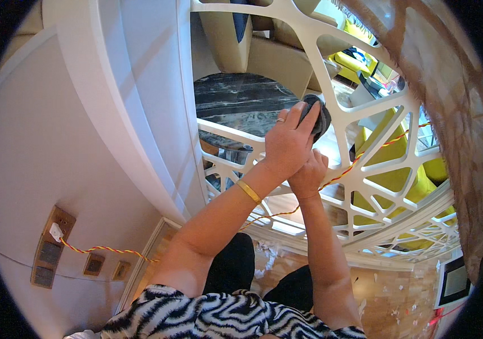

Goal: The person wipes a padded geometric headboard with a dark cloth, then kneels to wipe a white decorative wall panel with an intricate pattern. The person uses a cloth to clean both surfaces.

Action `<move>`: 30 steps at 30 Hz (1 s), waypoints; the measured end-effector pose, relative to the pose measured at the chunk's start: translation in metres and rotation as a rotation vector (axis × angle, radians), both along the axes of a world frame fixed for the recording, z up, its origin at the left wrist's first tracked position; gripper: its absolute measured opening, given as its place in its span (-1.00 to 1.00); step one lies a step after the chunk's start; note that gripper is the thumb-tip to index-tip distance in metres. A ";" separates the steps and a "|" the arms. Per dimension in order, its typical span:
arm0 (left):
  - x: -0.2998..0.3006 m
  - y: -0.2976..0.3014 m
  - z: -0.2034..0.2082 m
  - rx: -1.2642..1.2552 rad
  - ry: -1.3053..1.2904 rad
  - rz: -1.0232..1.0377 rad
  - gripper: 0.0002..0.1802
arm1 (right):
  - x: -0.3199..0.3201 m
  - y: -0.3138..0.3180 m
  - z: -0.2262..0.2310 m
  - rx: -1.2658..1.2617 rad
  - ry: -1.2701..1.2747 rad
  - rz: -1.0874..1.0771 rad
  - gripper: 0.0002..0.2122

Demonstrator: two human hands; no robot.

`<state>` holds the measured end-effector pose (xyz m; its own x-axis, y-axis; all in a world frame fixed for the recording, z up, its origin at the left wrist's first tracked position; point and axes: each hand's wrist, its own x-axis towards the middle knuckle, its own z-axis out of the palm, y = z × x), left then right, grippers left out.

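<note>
My left hand [288,146], with a ring and a yellow wrist band, presses a dark grey rounded pad [322,121] against a white lattice screen [337,93]. Its fingers lie over the pad, which could be cloth or sponge. Just below and partly behind it, my right hand [308,174] is closed at the lattice. What its curled fingers hold, if anything, is hidden. A red and yellow twisted cord [346,171] runs past my right wrist and along the screen.
Left, a wall outlet panel [51,248] holds a white plug [56,232] with the same twisted cord. Beyond the screen are a black marbled table [236,93], beige seats [278,56] and yellow chairs [385,186]. Brown filmy sheeting [450,113] hangs right. Scraps litter the wooden floor [388,294].
</note>
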<state>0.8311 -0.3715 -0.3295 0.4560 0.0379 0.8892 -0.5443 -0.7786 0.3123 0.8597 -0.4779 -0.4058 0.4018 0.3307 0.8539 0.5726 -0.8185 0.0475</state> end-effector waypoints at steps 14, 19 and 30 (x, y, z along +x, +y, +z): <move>-0.004 0.086 -0.147 0.103 -0.132 0.199 -0.59 | -0.001 0.007 0.002 -0.018 -0.071 -0.040 -0.89; -0.015 0.038 -0.166 0.279 -0.009 0.188 -0.59 | 0.002 0.003 0.002 -0.020 -0.073 -0.044 -0.88; -0.008 0.063 -0.197 -0.077 0.027 0.099 -0.56 | 0.003 0.004 -0.001 -0.056 -0.081 -0.069 -0.88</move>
<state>0.8233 -0.3089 -0.5267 0.4704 0.1516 0.8693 -0.4564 -0.8013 0.3867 0.8624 -0.4738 -0.4065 0.3558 0.3529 0.8654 0.5073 -0.8506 0.1383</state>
